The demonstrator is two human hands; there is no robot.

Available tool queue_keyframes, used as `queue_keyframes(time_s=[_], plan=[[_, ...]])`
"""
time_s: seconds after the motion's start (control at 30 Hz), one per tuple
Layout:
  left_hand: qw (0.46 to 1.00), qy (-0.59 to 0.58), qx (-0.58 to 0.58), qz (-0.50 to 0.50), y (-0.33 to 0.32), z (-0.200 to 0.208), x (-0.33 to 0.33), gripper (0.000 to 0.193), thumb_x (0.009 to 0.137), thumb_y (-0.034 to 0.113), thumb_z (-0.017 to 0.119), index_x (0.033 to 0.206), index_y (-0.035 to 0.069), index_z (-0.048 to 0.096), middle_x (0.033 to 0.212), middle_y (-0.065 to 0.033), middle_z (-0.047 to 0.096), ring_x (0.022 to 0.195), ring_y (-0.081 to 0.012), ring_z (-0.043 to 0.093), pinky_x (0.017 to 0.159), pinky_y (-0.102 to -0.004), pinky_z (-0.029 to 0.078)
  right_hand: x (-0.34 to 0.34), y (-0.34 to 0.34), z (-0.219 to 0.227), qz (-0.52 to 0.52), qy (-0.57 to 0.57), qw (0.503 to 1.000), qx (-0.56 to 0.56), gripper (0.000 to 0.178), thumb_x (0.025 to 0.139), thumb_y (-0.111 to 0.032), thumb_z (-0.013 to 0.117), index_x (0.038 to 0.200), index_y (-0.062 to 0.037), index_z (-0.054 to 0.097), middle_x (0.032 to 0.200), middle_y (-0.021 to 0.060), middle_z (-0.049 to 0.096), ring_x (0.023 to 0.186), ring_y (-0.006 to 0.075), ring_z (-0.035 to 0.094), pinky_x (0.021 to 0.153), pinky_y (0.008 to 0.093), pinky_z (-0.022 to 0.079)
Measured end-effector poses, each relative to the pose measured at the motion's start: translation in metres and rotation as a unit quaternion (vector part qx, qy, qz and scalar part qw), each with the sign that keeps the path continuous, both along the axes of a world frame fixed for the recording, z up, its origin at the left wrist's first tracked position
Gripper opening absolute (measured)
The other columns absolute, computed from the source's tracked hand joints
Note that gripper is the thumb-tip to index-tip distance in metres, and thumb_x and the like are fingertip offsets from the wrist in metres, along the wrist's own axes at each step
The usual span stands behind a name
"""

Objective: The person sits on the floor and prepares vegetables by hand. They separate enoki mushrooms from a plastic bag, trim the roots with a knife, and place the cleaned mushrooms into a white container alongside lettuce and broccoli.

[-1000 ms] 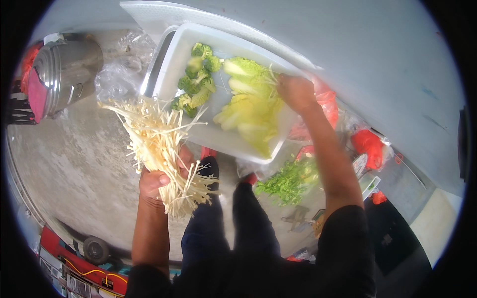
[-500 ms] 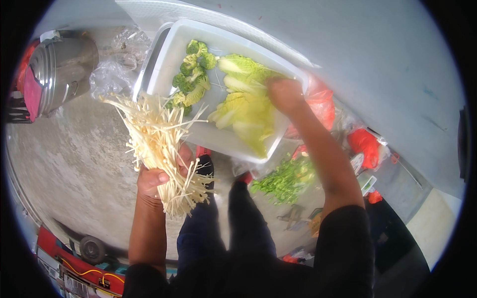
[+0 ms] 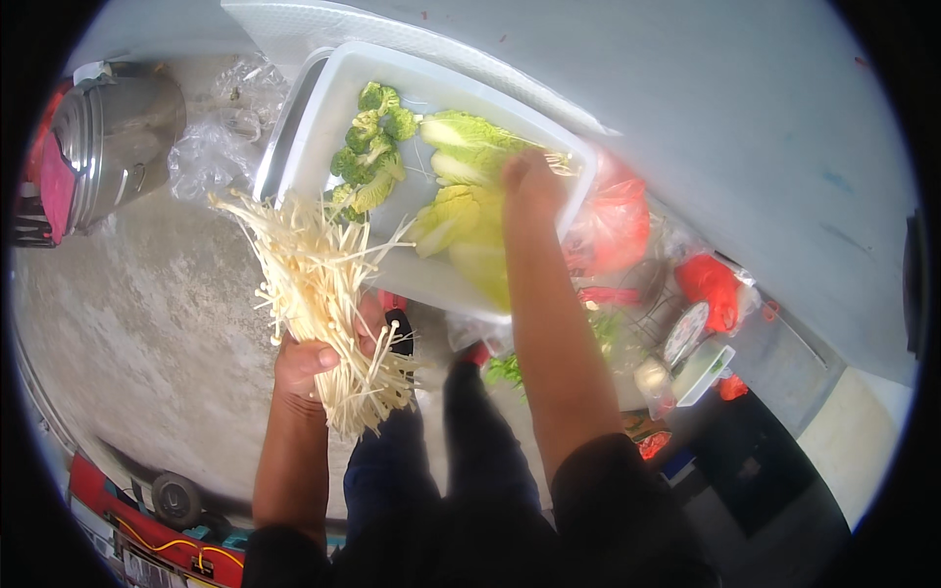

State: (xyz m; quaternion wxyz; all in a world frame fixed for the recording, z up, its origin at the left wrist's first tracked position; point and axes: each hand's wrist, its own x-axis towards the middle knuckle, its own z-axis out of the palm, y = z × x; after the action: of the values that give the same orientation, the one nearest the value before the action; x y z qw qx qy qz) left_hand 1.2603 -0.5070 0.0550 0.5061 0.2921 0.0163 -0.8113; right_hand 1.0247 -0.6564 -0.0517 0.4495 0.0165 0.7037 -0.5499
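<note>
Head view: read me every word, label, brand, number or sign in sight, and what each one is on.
No text can be read.
White plastic tub: no lettering visible.
Stainless steel pot: none I can make out.
Grey wall: only blue smudges and small red specks, no lettering.
Red-fronted equipment at lower left: any markings too small and blurred to read.

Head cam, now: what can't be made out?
All in the head view:
Right hand: fingertips hidden by the hand itself and blur; grip unclear.
Left hand: palm hidden behind white, thin-stemmed enoki mushrooms.
Leafy green herbs: partly covered by the bare right forearm.
Red object with yellow cord: cut off by the dark fisheye rim.
</note>
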Motion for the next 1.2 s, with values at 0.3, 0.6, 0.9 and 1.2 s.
queue_keyframes(time_s=[0.3,0.6,0.9,1.2], plan=[[0.999,-0.023,0.025,-0.013,0.008,-0.008,0.000,0.038,0.065,0.023,0.070,0.085,0.001,0.047,0.070,-0.0057,0.045,0.062,-0.0145,0.043,0.051,-0.0233,0.037,-0.003,-0.013,-0.006,-0.095,-0.082,0.992,-0.002,0.016,0.079,-0.006,0.059,0.092,-0.0002,0.052,0.080,0.0077,0.054,0.062,0.0168,0.056,0.054,0.0252,0.048],[0.999,-0.023,0.029,-0.010,0.005,-0.008,-0.005,0.036,0.067,0.022,0.068,0.085,0.000,0.048,0.069,-0.0075,0.046,0.060,-0.0157,0.045,0.049,-0.0253,0.038,-0.006,0.025,0.009,0.010,-0.137,0.986,-0.098,0.010,0.077,-0.007,0.056,0.086,-0.0033,0.052,0.076,0.0083,0.056,0.058,0.0163,0.054,0.051,0.0246,0.047],[0.997,0.007,0.071,-0.017,0.004,-0.012,-0.008,0.042,0.061,0.021,0.074,0.091,-0.003,0.056,0.077,-0.0095,0.053,0.068,-0.0168,0.053,0.057,-0.0238,0.043,-0.015,0.058,0.026,0.155,-0.051,0.987,-0.010,0.019,0.075,-0.002,0.056,0.093,-0.0037,0.057,0.074,0.0110,0.060,0.054,0.0191,0.054,0.051,0.0295,0.046],[0.999,0.004,0.050,-0.003,0.000,-0.010,-0.012,0.041,0.062,0.021,0.073,0.091,-0.003,0.056,0.078,-0.0105,0.054,0.067,-0.0159,0.053,0.055,-0.0242,0.043,-0.021,0.008,-0.002,0.480,0.551,0.663,0.164,0.027,0.076,-0.017,0.060,0.095,0.0013,0.057,0.079,0.0207,0.064,0.076,0.0348,0.064,0.069,0.0435,0.050]])
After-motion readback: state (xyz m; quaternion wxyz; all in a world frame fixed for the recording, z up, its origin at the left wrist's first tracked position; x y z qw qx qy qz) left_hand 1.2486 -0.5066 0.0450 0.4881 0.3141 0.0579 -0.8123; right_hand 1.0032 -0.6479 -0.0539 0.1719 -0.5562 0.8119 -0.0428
